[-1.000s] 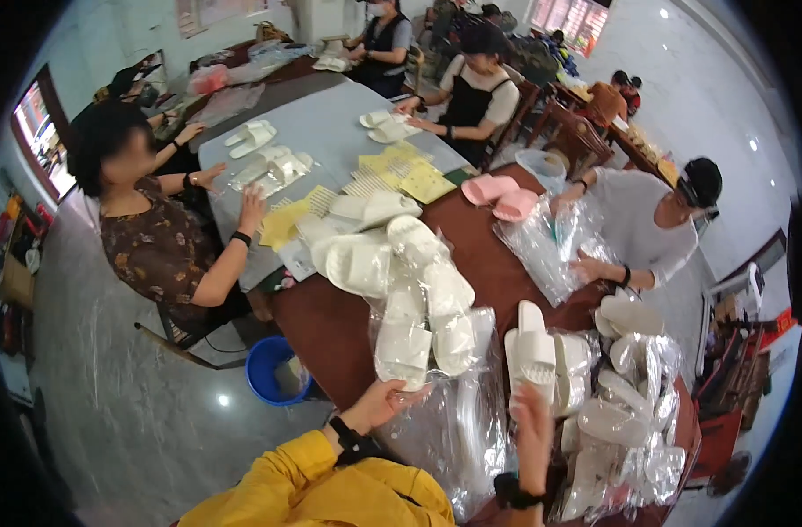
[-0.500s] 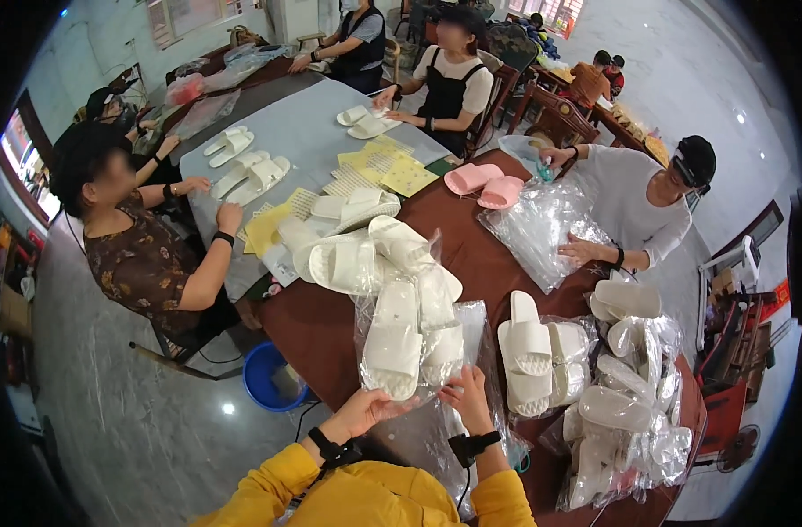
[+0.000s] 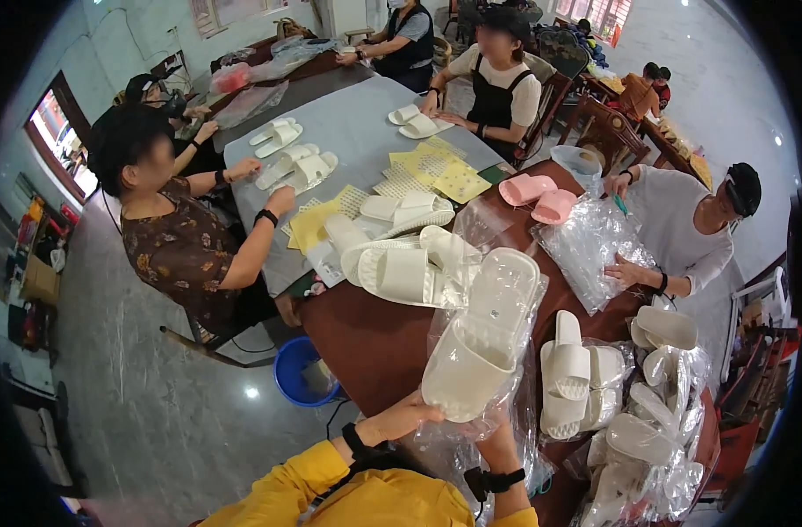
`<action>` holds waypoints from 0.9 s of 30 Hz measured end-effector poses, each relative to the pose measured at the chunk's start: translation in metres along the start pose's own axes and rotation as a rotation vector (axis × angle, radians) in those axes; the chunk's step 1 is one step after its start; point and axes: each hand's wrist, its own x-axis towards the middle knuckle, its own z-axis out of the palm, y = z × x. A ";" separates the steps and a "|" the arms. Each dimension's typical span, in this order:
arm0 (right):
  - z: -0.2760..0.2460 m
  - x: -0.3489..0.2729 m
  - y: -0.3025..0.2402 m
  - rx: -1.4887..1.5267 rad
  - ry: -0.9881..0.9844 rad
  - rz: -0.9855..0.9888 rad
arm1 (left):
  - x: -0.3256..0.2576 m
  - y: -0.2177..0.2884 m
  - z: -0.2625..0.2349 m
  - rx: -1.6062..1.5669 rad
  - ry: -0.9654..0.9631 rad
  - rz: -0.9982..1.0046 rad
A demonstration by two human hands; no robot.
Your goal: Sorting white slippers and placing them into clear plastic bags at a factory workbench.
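A pair of white slippers [image 3: 484, 342] sits inside a clear plastic bag [image 3: 497, 413], lifted off the brown table [image 3: 366, 338] in front of me. My left hand [image 3: 409, 415] grips the bag's lower left edge, under the toe end of the slippers. My right hand [image 3: 497, 443] holds the bag from below on the right, mostly hidden behind the plastic. Both arms wear yellow sleeves and dark wrist bands.
More white slippers [image 3: 405, 263] lie piled mid-table, and bagged pairs [image 3: 633, 413] crowd the right side. Pink slippers [image 3: 537, 198] lie farther back. Several other people sit around the tables. A blue bucket [image 3: 300, 373] stands on the floor at the left.
The bagged pair has risen from the table and come closer to me. Both my hands have drawn in under the bag's lower end.
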 end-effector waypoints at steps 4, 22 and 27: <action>0.042 -0.011 -0.034 -0.119 -0.075 -0.266 | 0.007 0.029 0.000 0.061 -0.018 0.178; 0.132 0.070 -0.100 -0.256 -0.067 -0.699 | 0.035 0.096 -0.040 -0.081 0.215 0.427; 0.181 0.036 -0.133 -0.248 -0.210 -0.747 | 0.011 0.117 -0.002 0.373 0.169 0.654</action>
